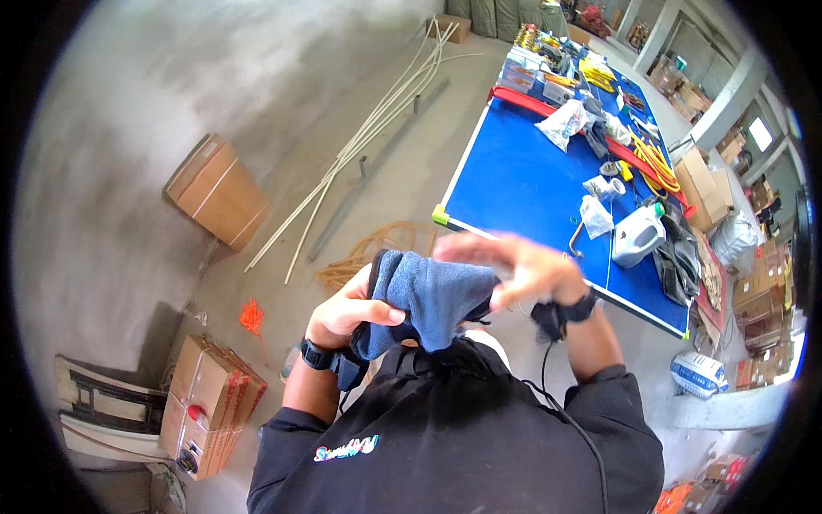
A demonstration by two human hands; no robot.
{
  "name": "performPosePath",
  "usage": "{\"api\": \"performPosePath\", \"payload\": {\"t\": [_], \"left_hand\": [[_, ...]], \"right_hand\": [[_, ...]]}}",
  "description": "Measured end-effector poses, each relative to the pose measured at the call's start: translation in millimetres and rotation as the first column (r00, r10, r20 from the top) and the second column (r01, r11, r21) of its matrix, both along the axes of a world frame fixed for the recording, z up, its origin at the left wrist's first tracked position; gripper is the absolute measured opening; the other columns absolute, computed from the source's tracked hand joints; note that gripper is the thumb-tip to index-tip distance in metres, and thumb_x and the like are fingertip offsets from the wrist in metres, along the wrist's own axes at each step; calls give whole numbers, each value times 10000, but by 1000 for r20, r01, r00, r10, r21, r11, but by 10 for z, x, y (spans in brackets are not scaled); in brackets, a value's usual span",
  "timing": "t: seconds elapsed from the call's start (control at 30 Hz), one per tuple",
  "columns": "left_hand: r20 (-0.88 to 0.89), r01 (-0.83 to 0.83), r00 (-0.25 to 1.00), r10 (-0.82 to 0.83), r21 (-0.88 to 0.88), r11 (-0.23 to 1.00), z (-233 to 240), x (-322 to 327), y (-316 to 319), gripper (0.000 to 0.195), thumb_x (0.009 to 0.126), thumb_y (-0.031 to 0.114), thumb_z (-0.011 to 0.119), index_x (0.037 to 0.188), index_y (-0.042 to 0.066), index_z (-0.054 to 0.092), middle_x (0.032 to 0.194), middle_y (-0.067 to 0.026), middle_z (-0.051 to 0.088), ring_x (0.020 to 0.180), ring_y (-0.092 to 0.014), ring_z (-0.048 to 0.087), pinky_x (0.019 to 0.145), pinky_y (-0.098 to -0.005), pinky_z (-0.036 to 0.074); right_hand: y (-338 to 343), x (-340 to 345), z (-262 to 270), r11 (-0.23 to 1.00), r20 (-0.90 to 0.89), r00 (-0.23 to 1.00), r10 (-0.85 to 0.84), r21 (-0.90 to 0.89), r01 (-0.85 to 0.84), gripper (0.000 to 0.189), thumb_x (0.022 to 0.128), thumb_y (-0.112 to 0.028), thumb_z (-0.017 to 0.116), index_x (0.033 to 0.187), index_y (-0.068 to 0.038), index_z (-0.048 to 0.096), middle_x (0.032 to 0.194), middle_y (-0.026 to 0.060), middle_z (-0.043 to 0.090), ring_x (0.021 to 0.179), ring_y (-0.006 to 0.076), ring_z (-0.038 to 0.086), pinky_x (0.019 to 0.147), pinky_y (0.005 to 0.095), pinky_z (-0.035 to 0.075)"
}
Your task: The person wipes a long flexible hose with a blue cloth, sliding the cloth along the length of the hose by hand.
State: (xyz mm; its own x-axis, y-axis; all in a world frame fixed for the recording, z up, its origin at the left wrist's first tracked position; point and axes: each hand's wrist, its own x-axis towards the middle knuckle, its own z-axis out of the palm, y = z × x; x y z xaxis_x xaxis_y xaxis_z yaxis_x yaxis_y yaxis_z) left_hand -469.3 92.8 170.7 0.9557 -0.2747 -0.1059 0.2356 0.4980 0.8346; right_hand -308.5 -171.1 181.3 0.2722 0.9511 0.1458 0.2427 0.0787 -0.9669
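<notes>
A piece of blue fleece-like cloth [427,295] with dark edging is bunched up before my chest. My left hand [350,313] grips its left side, the thumb pressed over the front. At the cloth's right tip is my right hand [530,266], blurred, its fingers stretched over the top edge and the thumb apart below. Whether the right hand touches the cloth is not clear. Both wrists wear black straps with small devices, and a black cable runs down from the right one.
Ahead to the right stands a blue table [514,167] bearing a white jug [639,234], plastic bags, a red bar [533,103] and a coiled yellow hose [652,160]. Long pale rods [359,148] lie on the floor ahead. Cardboard cartons [218,193] stand at the left.
</notes>
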Motion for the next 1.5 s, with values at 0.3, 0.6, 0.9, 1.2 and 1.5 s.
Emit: {"api": "performPosePath", "payload": {"t": [0.3, 0.6, 0.9, 1.2, 1.5], "left_hand": [[33, 1, 997, -73, 904, 427, -383, 44, 699, 306, 775, 100, 792, 1046, -20, 715, 1009, -108, 753, 878, -165, 702, 769, -328, 572], [465, -377, 831, -305, 874, 305, -837, -231, -485, 931, 657, 67, 803, 1516, 105, 447, 1438, -178, 536, 1337, -364, 517, 1073, -504, 437], [570, -529, 822, 12, 754, 389, -1370, -102, -331, 237, 694, 37, 733, 921, 84, 685, 785, -132, 701, 770, -352, 713, 661, -428, 557], [575, -611, 791, 208, 737, 289, -1344, -310, -357, 286, 640, 58, 771, 906, 82, 670, 801, -132, 690, 770, -341, 705, 666, -400, 548], [621, -619, 783, 37, 771, 148, -1726, -438, 59, 243, 673, 158, 770, 872, 97, 644, 767, -136, 679, 711, -357, 691, 620, -420, 546]], "right_hand": [[153, -744, -415, 876, 433, 834, -343, -174, 450, 258, 904, -268, 800, 941, -48, 669, 651, 143, 634, 579, 305, 665, 551, 373, 483], [414, -960, -889, 799, 414, 892, -181, -467, 379, 414, 819, -290, 775, 1139, -45, 684, 992, 253, 716, 934, 423, 701, 808, 479, 558], [-97, -898, -1051, 840, -64, 889, -453, -364, 402, 643, 798, -321, 894, 1293, -11, 624, 1243, 104, 699, 1149, 225, 665, 1035, 354, 507], [-130, -1200, -1431, 697, 171, 890, -423, -566, 441, 396, 804, -369, 880, 934, -37, 708, 762, 26, 676, 740, 96, 616, 691, 297, 503], [46, -750, -306, 911, 763, 633, -127, -163, 379, 445, 771, -456, 889, 708, -72, 673, 589, 98, 600, 508, 272, 593, 505, 344, 473]]}}
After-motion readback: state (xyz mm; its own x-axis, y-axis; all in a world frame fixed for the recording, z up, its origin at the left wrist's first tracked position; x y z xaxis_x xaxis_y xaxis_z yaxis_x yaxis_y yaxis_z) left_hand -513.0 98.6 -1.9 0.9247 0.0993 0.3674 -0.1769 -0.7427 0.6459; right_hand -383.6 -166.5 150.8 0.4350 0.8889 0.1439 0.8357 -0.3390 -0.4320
